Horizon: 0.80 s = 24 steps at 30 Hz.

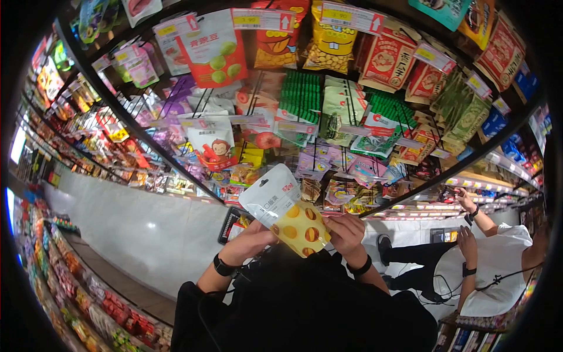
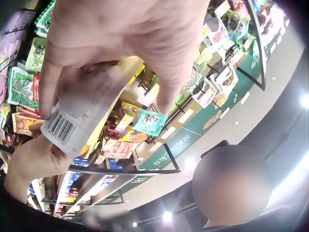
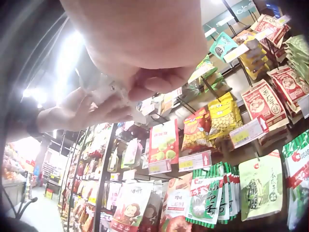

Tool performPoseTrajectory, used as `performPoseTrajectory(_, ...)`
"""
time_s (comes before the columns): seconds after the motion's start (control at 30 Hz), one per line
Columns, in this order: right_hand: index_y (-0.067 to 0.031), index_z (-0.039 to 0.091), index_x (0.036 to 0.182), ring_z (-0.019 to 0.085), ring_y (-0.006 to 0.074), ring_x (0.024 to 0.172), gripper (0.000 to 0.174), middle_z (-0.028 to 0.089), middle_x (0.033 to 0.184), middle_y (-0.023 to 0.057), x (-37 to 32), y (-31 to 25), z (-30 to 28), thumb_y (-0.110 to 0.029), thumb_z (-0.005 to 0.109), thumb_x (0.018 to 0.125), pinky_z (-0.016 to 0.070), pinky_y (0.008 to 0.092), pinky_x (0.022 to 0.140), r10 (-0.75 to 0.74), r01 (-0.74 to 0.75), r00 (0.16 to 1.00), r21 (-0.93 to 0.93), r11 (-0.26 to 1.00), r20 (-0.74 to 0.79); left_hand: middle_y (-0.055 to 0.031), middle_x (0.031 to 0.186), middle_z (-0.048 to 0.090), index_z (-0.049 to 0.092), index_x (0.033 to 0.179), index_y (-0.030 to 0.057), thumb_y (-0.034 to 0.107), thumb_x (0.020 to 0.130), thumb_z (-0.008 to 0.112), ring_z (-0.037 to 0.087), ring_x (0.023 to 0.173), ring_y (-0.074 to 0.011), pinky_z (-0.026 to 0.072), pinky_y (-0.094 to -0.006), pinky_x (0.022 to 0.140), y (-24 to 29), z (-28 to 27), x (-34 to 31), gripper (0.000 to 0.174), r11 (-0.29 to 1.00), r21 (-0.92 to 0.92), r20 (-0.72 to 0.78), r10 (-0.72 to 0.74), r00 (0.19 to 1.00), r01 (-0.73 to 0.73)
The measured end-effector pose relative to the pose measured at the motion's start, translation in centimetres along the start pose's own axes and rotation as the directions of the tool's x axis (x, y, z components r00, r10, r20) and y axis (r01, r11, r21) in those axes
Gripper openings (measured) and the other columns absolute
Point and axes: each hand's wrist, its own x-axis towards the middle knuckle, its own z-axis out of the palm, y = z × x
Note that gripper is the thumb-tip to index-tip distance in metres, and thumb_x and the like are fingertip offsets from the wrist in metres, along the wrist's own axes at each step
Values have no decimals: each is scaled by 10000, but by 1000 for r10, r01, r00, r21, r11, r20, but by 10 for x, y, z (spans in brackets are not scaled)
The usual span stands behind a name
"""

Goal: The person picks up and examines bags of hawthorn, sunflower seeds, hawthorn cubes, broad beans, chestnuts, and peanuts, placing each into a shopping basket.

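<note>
A white and yellow snack bag [image 1: 288, 212] with pictures of round nuts, apparently chestnuts, is held up in front of the chest, tilted. At its left edge, the left hand [image 1: 249, 242] grips it between thumb and fingers. On the other side the right hand [image 1: 347, 232] pinches the lower right edge. The bag's grey-white back with a barcode [image 2: 61, 128] shows in the left wrist view, the right hand [image 2: 36, 162] at its end and the left hand [image 2: 125, 38] over it. In the right wrist view the bag is washed out by glare between the hands.
Hanging snack packs fill the rack ahead, among them a monkey-print pouch [image 1: 211, 146], green-striped packs [image 1: 298, 102] and red packs [image 1: 388, 58]. A dark basket [image 1: 226, 226] is low behind the left hand. Another person in a white shirt [image 1: 495, 267] stands to the right.
</note>
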Motion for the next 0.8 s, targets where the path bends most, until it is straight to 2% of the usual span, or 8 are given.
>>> performPoseTrajectory(0.1, -35, 711, 927, 634, 247, 580, 266, 676, 737, 90, 1, 5, 9, 71, 737, 684, 499, 316, 536, 23, -28, 999, 181, 983, 30, -91, 1357, 567, 432, 1422, 9, 206, 931, 671, 559, 1229, -191, 466, -345, 1010, -5, 15, 5, 581, 978, 162, -331, -75, 941, 135)
performPoseTrajectory(0.23, 2, 621, 1117, 681, 158, 731, 290, 710, 871, 99, 0, -15, 27, 108, 631, 847, 525, 268, 656, 487, -580, 815, 449, 680, 314, -79, 1286, 612, 493, 1373, 8, 165, 949, 647, 609, 1136, -165, 484, -307, 965, -14, 10, -1, 477, 991, 91, -455, -45, 890, 96)
performPoseTrajectory(0.27, 7, 561, 1238, 658, 117, 867, 284, 696, 996, 101, -4, -14, 30, 42, 524, 959, 514, 272, 766, 480, -654, 755, 475, 588, 446, -112, 1320, 579, 446, 1381, -16, 122, 934, 641, 576, 1194, -231, 448, -370, 1024, -14, 11, -3, 506, 991, 60, -496, -72, 865, 117)
performPoseTrajectory(0.37, -1, 581, 1254, 623, 89, 929, 271, 673, 1073, 98, -19, -8, 43, -98, 481, 1021, 500, 266, 773, 409, -714, 693, 487, 503, 594, -113, 1314, 583, 459, 1373, -14, 107, 927, 637, 583, 1178, -221, 465, -348, 995, -19, 7, -13, 495, 989, 67, -539, -75, 839, 132)
performPoseTrajectory(0.5, -32, 586, 1265, 586, 82, 885, 281, 655, 1055, 41, -11, -19, 45, -141, 482, 1027, 467, 224, 772, 374, -906, 350, 412, -99, 859, -83, 1229, 639, 540, 1314, -3, 118, 907, 667, 600, 1132, -181, 464, -316, 970, -20, 5, -30, 443, 962, 212, -531, -36, 847, 173)
performPoseTrajectory(0.6, -37, 606, 1235, 578, 78, 813, 291, 659, 1000, 24, -26, -24, 64, -207, 563, 1003, 459, 225, 681, 352, -890, 455, 428, 155, 818, -65, 1200, 652, 563, 1295, 6, 134, 906, 680, 611, 1097, -159, 473, -306, 941, -29, -1, -38, 426, 952, 256, -540, -6, 842, 171)
performPoseTrajectory(0.7, -28, 601, 1169, 596, 77, 861, 265, 645, 1015, 15, -22, -22, 70, -217, 609, 984, 471, 242, 733, 311, -852, 462, 319, 415, 830, -69, 1205, 648, 556, 1305, 9, 142, 931, 661, 618, 1088, -149, 488, -302, 931, -39, -13, -44, 411, 939, 260, -529, -56, 847, 224)
performPoseTrajectory(0.8, -45, 607, 1071, 584, 70, 814, 210, 633, 962, 1, -35, -25, 79, -215, 653, 957, 477, 245, 724, 335, -880, 442, 330, 341, 833, -69, 1204, 646, 555, 1302, 5, 153, 954, 642, 620, 1073, -138, 498, -295, 914, -53, -31, -54, 388, 911, 273, -539, -121, 833, 309)
